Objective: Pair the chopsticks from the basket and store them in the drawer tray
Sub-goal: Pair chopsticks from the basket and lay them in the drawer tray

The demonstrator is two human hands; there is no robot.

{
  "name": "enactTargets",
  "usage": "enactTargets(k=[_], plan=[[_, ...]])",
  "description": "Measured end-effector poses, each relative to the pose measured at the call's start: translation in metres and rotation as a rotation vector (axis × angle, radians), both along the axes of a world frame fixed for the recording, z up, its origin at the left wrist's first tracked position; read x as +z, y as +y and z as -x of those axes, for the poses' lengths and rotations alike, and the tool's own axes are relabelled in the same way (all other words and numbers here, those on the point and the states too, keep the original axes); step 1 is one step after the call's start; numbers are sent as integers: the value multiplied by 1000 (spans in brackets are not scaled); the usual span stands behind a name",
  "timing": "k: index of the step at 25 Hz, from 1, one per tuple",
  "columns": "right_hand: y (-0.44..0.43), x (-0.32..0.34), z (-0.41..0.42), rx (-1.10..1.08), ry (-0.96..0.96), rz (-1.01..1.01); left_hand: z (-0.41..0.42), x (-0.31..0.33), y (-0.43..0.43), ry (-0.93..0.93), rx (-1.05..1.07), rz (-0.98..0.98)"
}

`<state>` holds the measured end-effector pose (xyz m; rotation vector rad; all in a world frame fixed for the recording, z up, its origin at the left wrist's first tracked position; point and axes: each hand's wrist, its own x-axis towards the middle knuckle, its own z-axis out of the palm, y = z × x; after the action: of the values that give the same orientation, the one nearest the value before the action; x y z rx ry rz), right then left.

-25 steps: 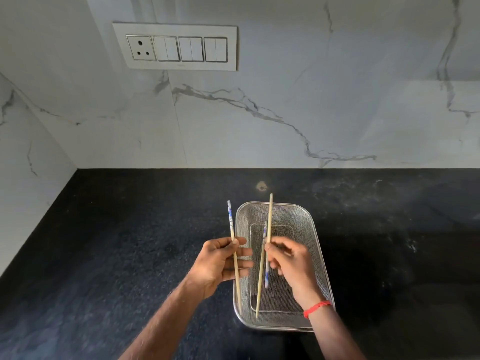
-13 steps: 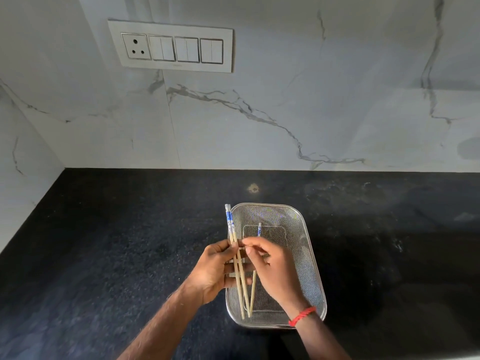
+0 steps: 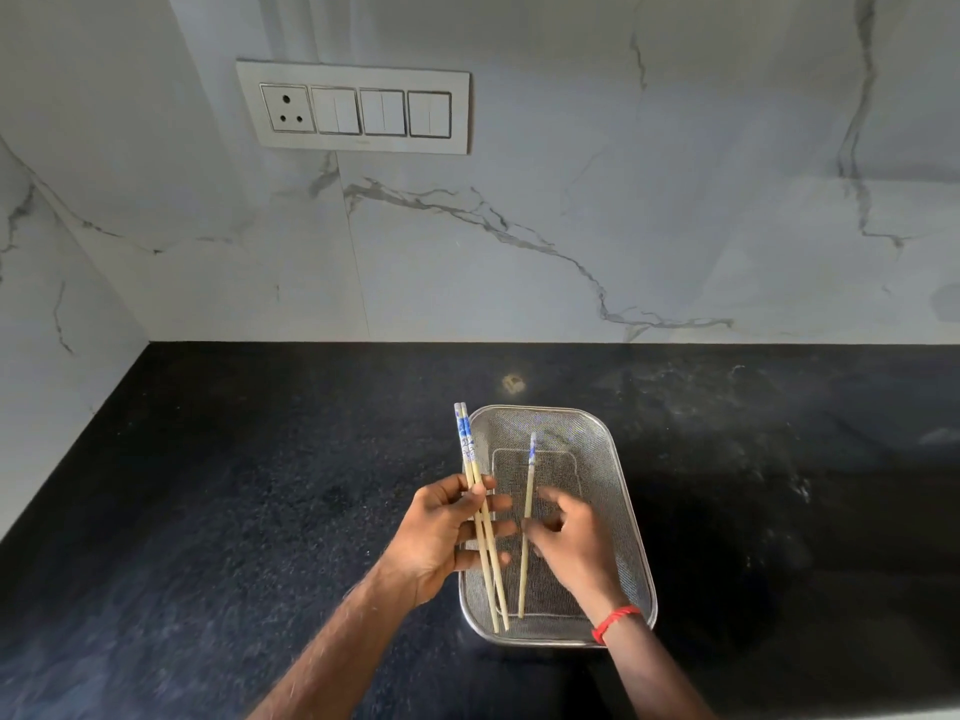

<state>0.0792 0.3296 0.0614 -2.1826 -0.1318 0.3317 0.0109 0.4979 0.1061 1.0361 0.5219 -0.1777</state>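
basket (image 3: 621, 491) on counter (image 3: 260, 485), switchboard (image 3: 353, 107) behind

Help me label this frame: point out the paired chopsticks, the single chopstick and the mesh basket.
paired chopsticks (image 3: 465, 441): head view, blue-patterned upper ends.
single chopstick (image 3: 529, 491): head view, plain shaft below its blue end.
mesh basket (image 3: 545, 407): head view, far rim.

Before me lies a black speckled stone counter (image 3: 260, 511), running back to the marble wall (image 3: 519, 252). My wire mesh basket (image 3: 626, 511) sits directly on it. A small pale speck (image 3: 514, 383) lies just beyond its far rim.
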Motion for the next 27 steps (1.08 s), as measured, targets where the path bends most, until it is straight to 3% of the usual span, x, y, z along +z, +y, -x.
enactTargets(k=[3, 5, 8, 14, 20, 27], plan=[[-7, 22, 8, -72, -68, -226, -1, 1, -5, -4, -10, -39], [-10, 42, 18, -5, -145, -277, -2, 3, -14, -22, -32, -54], [-14, 57, 37, 93, -202, -222, -3, 7, -38, -43, -79, -74], [-58, 50, 62, -59, -235, -171, 0, 0, -83, -70, -176, -36], [-108, 47, 77, -30, -247, 61, 12, -6, -131, -99, -328, -119], [-170, 45, 108, -47, -38, -127, 30, -7, -185, -93, -376, -103]])
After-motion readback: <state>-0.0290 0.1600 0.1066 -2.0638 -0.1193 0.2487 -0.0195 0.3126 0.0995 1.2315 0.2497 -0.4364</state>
